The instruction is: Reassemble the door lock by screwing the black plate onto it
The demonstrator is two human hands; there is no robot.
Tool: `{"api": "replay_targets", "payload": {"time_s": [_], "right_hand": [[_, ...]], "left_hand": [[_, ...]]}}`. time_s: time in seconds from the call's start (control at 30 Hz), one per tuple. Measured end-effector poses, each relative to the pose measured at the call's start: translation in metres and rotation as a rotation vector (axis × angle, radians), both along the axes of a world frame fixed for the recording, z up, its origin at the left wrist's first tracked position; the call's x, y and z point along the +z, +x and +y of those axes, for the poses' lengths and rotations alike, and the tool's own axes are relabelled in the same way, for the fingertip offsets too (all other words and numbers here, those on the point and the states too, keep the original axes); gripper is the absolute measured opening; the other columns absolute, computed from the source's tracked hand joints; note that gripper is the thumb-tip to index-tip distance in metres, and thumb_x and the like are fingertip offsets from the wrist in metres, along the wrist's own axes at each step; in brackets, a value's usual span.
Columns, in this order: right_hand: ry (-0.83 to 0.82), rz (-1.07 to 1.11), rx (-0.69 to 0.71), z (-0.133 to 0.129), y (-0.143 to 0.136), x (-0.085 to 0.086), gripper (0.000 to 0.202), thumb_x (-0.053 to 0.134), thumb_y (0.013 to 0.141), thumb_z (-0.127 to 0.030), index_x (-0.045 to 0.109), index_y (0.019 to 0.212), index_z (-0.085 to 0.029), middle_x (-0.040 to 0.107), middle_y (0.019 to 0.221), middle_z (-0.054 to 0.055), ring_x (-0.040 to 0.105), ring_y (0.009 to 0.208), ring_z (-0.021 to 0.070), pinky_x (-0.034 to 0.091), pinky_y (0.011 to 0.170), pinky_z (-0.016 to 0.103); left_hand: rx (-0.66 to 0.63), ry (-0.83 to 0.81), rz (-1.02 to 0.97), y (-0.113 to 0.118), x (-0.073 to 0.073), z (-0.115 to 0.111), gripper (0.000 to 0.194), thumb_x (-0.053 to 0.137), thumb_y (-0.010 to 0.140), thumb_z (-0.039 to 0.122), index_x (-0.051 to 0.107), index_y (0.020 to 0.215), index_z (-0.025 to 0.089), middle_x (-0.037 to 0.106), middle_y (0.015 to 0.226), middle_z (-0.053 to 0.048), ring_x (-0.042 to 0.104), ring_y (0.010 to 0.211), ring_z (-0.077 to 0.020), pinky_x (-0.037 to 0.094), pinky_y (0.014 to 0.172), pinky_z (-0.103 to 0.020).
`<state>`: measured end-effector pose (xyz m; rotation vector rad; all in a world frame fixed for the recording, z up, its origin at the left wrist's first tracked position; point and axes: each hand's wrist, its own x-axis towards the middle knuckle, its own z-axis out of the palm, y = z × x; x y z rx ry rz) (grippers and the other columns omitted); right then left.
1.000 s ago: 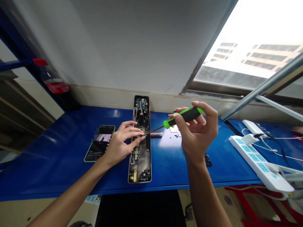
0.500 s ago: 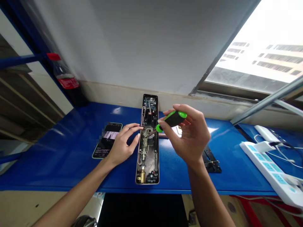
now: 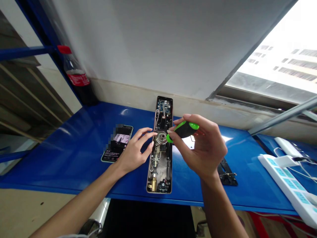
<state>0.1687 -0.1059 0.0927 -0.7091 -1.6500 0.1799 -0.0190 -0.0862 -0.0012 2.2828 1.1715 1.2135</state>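
Observation:
A long, narrow electronic door lock housing [image 3: 162,172] lies open on the blue table, its back facing up. Inside are a circuit board, wires, a coiled spring [image 3: 162,137] and a brass cylinder [image 3: 154,184]. My right hand [image 3: 206,147] grips the green and black handle of a screwdriver [image 3: 183,131]. Its shaft slants down to the left, and the tip is inside the housing just below the spring. With fingers stretched out, my left hand [image 3: 137,148] rests its fingertips at the housing's left edge; whether it touches a small part there is hard to tell.
Left of the housing lies a phone [image 3: 121,143] with its screen lit. A cola bottle [image 3: 78,77] stands at the back left. On the right are a black plate [image 3: 228,173], partly behind my right forearm, and a white power strip [image 3: 287,185] with plugs and cables.
The whole view has shifted, so everything sits a little further right. Relative to the spring, the screwdriver tip has moved slightly left and towards me. My left hand keeps its place at the housing edge.

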Motion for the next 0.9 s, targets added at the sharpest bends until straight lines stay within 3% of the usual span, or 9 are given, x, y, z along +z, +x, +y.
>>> {"api": "replay_targets", "payload": {"time_s": [0.23,0.43,0.63,0.8,0.9], "right_hand": [[0.033,0.004,-0.053,0.002,0.000,0.003,0.056,0.079,0.074,-0.004,0.066,0.124,-0.028,0.073,0.105,0.002,0.074,0.091,0.0222,0.064,0.076,0.041],[0.023,-0.008,-0.013,0.005,-0.002,-0.003,0.059,0.077,0.076,-0.003,0.064,0.127,-0.030,0.073,0.108,0.002,0.074,0.092,0.0213,0.064,0.079,0.041],[0.037,-0.130,0.042,0.008,0.001,0.004,0.062,0.082,0.076,-0.008,0.064,0.130,-0.033,0.073,0.107,0.002,0.071,0.088,0.0186,0.063,0.077,0.038],[-0.073,-0.170,0.129,0.004,-0.001,0.016,0.047,0.055,0.096,-0.011,0.059,0.138,-0.031,0.069,0.131,0.004,0.071,0.107,0.0199,0.062,0.091,0.040],[-0.064,-0.146,0.158,0.003,-0.004,0.021,0.043,0.057,0.095,-0.009,0.064,0.132,-0.031,0.071,0.128,0.002,0.072,0.107,0.0192,0.062,0.092,0.038]], "left_hand": [[-0.014,-0.005,-0.004,0.000,0.000,-0.002,0.030,0.053,0.099,0.019,0.059,0.128,0.022,0.056,0.135,-0.009,0.057,0.127,-0.0233,0.048,0.112,-0.045],[-0.018,-0.036,-0.023,0.001,-0.003,-0.001,0.030,0.053,0.098,0.020,0.060,0.127,0.022,0.056,0.137,-0.010,0.056,0.130,-0.0250,0.047,0.113,-0.047],[-0.104,-0.355,-0.273,0.004,-0.003,-0.001,0.037,0.055,0.097,0.026,0.056,0.134,0.022,0.061,0.135,-0.010,0.074,0.092,-0.0180,0.063,0.090,-0.036],[-0.145,-0.487,-0.319,0.004,-0.002,-0.002,0.042,0.058,0.096,0.027,0.054,0.138,0.025,0.072,0.118,-0.006,0.075,0.090,-0.0176,0.062,0.085,-0.030],[-0.144,-0.476,-0.328,0.004,-0.003,-0.002,0.042,0.059,0.095,0.026,0.056,0.136,0.024,0.074,0.114,-0.006,0.075,0.087,-0.0175,0.062,0.085,-0.030]]}}
